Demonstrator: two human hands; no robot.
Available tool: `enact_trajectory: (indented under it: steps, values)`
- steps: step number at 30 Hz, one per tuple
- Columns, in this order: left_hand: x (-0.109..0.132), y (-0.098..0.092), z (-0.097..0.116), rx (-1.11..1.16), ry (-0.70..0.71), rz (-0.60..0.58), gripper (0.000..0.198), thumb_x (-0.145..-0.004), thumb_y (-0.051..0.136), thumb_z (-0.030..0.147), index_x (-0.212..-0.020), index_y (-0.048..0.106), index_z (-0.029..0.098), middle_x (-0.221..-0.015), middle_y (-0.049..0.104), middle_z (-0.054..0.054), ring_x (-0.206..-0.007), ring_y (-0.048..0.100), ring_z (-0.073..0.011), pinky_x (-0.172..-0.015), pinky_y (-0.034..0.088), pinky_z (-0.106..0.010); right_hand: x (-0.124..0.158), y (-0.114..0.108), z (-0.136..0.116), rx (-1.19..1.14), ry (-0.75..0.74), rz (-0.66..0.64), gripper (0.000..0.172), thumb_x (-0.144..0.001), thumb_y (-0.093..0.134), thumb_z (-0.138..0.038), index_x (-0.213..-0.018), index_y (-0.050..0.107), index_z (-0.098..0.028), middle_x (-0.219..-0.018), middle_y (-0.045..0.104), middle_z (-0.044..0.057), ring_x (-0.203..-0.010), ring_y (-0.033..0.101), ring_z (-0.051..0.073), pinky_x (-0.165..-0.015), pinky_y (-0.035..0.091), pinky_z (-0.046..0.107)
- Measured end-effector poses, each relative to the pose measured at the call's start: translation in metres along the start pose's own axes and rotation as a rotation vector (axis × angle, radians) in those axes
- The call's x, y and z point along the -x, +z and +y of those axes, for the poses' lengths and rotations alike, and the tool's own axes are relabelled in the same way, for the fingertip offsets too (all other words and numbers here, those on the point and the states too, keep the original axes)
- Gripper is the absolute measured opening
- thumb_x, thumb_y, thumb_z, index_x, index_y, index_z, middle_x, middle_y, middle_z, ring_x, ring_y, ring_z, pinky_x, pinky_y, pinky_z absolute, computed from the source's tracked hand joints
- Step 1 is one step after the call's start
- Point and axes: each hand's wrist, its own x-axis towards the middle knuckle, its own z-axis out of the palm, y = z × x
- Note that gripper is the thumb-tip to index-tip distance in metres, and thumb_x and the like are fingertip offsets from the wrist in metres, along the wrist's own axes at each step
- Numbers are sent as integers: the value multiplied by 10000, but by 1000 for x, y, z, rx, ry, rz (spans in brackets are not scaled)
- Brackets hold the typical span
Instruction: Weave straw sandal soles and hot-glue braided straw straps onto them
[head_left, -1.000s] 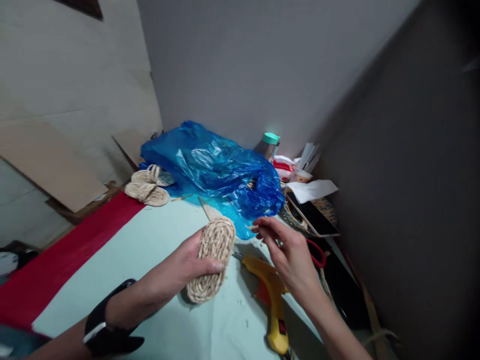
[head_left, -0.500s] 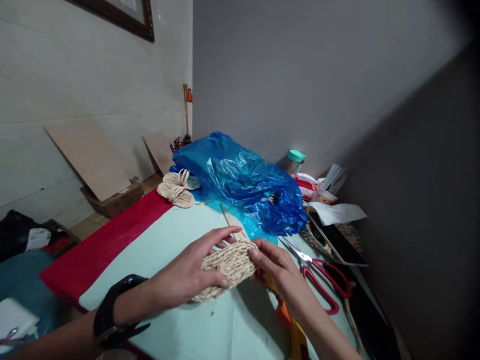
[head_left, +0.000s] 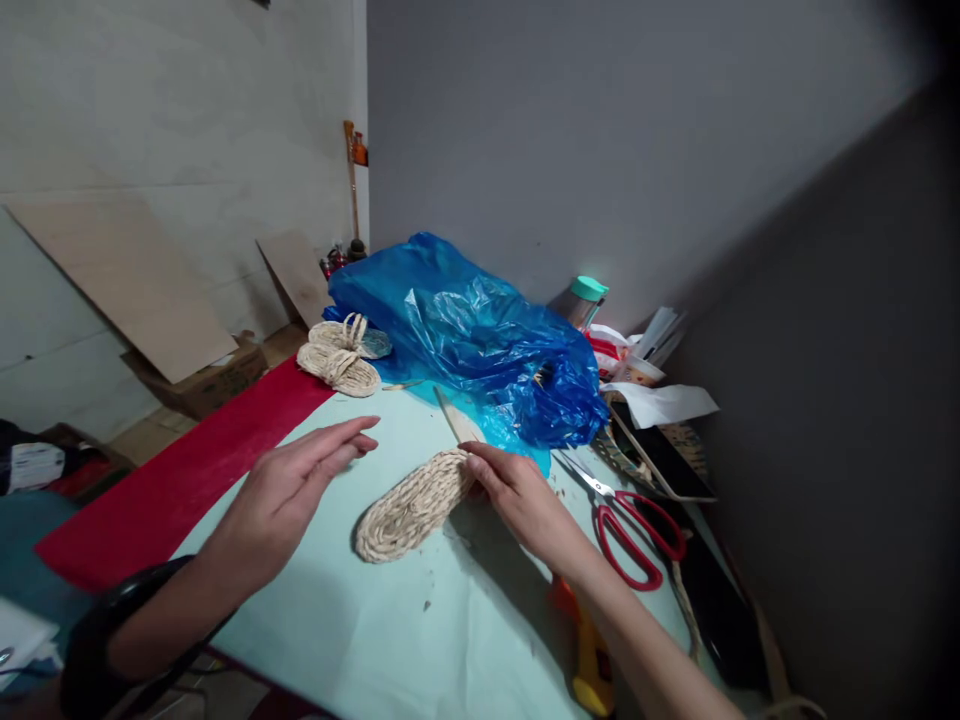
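A woven straw sole (head_left: 411, 507) lies flat on the pale green table top (head_left: 390, 620). My right hand (head_left: 517, 495) pinches its far end, fingers closed on the weave. To the left of the sole my left hand (head_left: 289, 485) hovers with fingers stretched out, holding nothing. A flat wooden stick (head_left: 455, 418) lies just beyond the sole. A black watch (head_left: 97, 640) is on my left wrist.
A blue plastic bag (head_left: 480, 345) fills the back of the table. Two finished straw sandals (head_left: 337, 358) lie at the back left. Red-handled scissors (head_left: 637, 520) and a yellow glue gun (head_left: 592, 660) lie to the right. A red strip (head_left: 172, 480) edges the table on the left.
My left hand has let go of the sole and drawn back to the left, open. The sole now lies flat on the table, held only by my right hand.
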Motion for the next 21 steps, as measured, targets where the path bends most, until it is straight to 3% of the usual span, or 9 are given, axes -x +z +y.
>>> enact_trajectory:
  steps: [4,8,13,16,19,21]
  values:
    - [15,-5,-21,-336,234,-106,453,-996,455,519,-1138,776,233,-1219,788,-69,-1151,708,-295,-995,553,-405,2,-5,3,249,-35,63,429,-1039,349,-208,-1325,625,-47,-1167,710,263,-1056,681,396,-899,487,539]
    - [32,5,-36,-533,461,-192,424,-960,587,442,-1317,649,222,-1251,760,-84,-1149,689,-297,-946,550,-394,9,-10,5,373,-123,-36,402,-993,491,-126,-1371,607,-52,-1331,662,259,-1180,654,404,-983,496,549]
    - [43,28,-41,-692,540,-145,669,-829,759,374,-1380,485,111,-1222,691,-199,-1117,622,-389,-958,474,-518,-2,-3,2,396,-317,-265,774,-838,819,-181,-1508,458,-36,-1555,495,238,-1434,469,359,-1178,396,476]
    - [39,31,-39,-747,584,-131,535,-855,718,276,-1307,510,79,-1150,670,-218,-1063,610,-400,-895,468,-527,-14,5,-4,377,-414,-354,773,-854,830,-244,-1501,465,-30,-1544,513,222,-1447,458,332,-1214,350,451]
    - [33,25,-37,-730,563,-173,298,-914,597,194,-1202,558,129,-1047,666,-158,-972,616,-359,-841,465,-505,-19,11,-10,351,-464,-388,590,-931,748,-256,-1447,540,-58,-1428,617,190,-1325,561,317,-1160,399,453]
    - [31,19,-35,-695,510,-236,252,-930,547,169,-1180,572,160,-1030,662,-123,-943,617,-331,-822,465,-485,-19,15,-13,330,-453,-374,562,-944,733,-272,-1429,553,-51,-1329,664,183,-1219,606,314,-1084,459,453]
